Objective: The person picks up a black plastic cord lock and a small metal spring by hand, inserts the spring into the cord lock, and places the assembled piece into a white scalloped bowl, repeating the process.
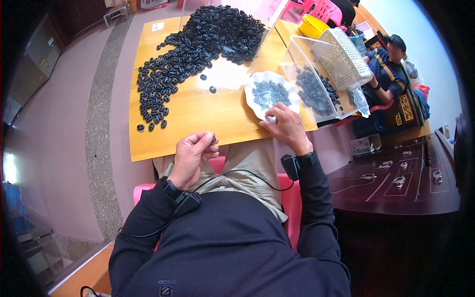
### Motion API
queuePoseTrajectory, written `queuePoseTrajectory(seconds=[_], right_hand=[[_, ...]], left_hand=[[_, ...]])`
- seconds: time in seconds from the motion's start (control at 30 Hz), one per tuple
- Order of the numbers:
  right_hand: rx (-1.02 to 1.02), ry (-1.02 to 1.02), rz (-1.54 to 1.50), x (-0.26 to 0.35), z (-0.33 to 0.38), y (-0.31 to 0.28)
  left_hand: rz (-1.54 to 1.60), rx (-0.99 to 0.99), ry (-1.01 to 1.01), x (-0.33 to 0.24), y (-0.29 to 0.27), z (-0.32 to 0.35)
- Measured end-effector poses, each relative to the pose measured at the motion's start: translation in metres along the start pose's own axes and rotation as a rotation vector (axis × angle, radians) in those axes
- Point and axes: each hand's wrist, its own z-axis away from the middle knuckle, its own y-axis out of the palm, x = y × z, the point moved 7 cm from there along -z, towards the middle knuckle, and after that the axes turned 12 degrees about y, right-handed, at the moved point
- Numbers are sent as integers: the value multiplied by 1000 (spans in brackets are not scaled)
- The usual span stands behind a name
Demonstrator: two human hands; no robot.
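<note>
My left hand (pixel 190 156) is in front of the wooden table's near edge, thumb and fingers pinched on a small black piece (pixel 213 139), mostly covered by the fingertips. Over the near rim of a white scalloped dish (pixel 251 99) is my right hand (pixel 288 126), fingers bent and drawn together; whatever they hold is hidden. Many small greyish, glossy pieces (pixel 269 93) lie in the dish. A large pile of black oval two-hole pieces (pixel 213 34) covers the far part of the table, trailing down its left side. Two single black pieces (pixel 213 89) lie apart near the middle.
A clear plastic box (pixel 309 59) stands right of the dish, near a tilted white perforated basket (pixel 341 58) and a yellow basin (pixel 313 26). Another person (pixel 388 69) sits at the right. Dark panels with metal fittings (pixel 396 173) lie at lower right.
</note>
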Motion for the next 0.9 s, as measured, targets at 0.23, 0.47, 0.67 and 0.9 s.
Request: queuePoseTrajectory(seconds=[0.23, 0.47, 0.67, 0.9], right_hand=[[-203, -175, -101, 4, 12, 0], [-243, -199, -183, 6, 16, 0], [-284, -94, -378, -10, 14, -2], [-185, 141, -646, -32, 7, 7]], left_hand=[[-7, 4, -2, -1, 3, 0], [-4, -3, -1, -2, 2, 2], [1, 0, -7, -1, 3, 1], [-1, 20, 7, -1, 6, 1]])
